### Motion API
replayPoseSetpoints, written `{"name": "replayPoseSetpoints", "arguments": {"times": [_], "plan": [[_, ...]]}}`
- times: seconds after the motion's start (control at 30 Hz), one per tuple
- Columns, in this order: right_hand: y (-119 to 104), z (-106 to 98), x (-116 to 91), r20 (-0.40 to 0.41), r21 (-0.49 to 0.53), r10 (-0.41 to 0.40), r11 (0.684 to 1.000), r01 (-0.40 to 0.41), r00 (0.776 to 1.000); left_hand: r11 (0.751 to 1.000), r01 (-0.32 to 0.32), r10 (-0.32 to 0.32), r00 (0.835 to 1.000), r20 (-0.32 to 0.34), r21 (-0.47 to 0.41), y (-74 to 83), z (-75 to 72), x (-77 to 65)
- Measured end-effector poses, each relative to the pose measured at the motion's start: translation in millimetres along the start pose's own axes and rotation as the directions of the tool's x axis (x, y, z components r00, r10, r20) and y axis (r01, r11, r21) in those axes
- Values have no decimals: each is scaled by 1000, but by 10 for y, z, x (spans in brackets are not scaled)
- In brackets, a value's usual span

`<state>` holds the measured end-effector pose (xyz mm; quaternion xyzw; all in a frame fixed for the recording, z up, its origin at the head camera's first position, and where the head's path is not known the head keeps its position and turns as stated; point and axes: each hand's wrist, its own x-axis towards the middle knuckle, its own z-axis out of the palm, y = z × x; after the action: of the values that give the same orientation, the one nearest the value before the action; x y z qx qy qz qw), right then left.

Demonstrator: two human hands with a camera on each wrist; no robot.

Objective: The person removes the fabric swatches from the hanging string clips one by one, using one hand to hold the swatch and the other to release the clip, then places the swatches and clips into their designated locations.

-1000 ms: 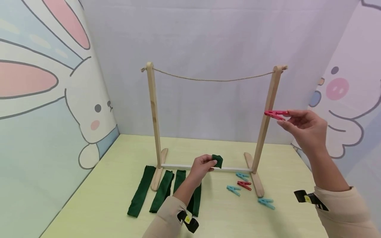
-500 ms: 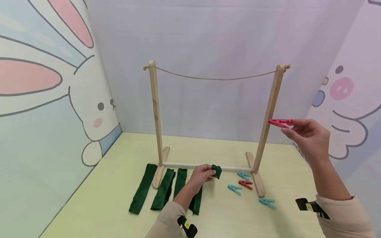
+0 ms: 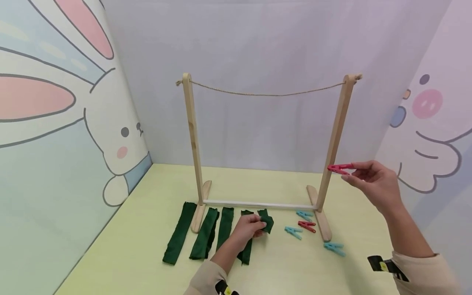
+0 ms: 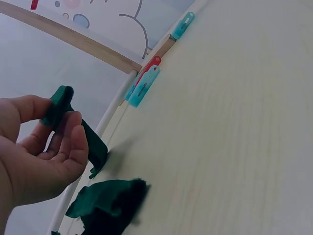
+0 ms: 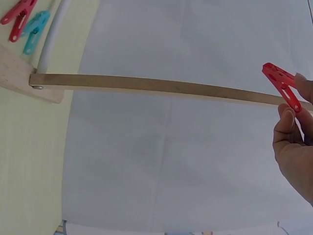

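In the head view my left hand (image 3: 246, 230) pinches one end of a dark green cloth strip (image 3: 267, 223) low over the table. The left wrist view shows the strip (image 4: 95, 147) hanging from thumb and fingers, its lower part close to the tabletop. My right hand (image 3: 377, 182) is raised by the right post and pinches a red clothespin (image 3: 339, 168) by its handle ends, jaw end pointing left. The right wrist view shows this clothespin (image 5: 282, 84) between thumb and fingers, with nothing in its jaws.
A wooden rack with a right post (image 3: 333, 143), sagging string (image 3: 258, 94) and white bottom bar (image 3: 258, 203) stands ahead. Several green strips (image 3: 179, 233) lie at left. Blue clothespins (image 3: 293, 232) and a red one (image 3: 307, 225) lie near the rack's right foot (image 3: 323, 227).
My left hand has lowered toward the table with the cloth strip. The right hand has also come down, still holding the red clothespin. The head view has shifted slightly.
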<state>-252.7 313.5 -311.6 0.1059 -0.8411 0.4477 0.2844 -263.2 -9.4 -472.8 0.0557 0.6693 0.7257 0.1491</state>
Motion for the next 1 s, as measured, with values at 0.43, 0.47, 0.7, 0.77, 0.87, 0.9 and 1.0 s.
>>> {"name": "replayPoseSetpoints", "arguments": {"times": [0.43,0.47,0.7,0.77,0.87,0.9,1.0], "plan": [[226,241,-252,66,72,26,997,-30,997,998,61,-62,998,-26,-19,-25,-39,-195],[236,256,-273,67,72,33,997,-38,997,997,69,-69,997,-35,-18,-22,-42,-212],[310,312,-414,106,65,92,993,-100,990,992,123,-123,992,-28,-16,-51,-52,-280],[331,320,-447,119,76,98,991,-107,988,990,138,-138,990,-13,-6,-60,-55,-294],[350,327,-491,129,80,93,991,-104,987,987,161,-161,987,20,12,-57,-57,-320],[356,329,-505,132,80,90,992,-101,987,986,166,-166,986,31,18,-54,-57,-328],[369,337,-552,154,84,94,991,-108,984,984,174,-177,983,58,49,-53,-57,-348]]}}
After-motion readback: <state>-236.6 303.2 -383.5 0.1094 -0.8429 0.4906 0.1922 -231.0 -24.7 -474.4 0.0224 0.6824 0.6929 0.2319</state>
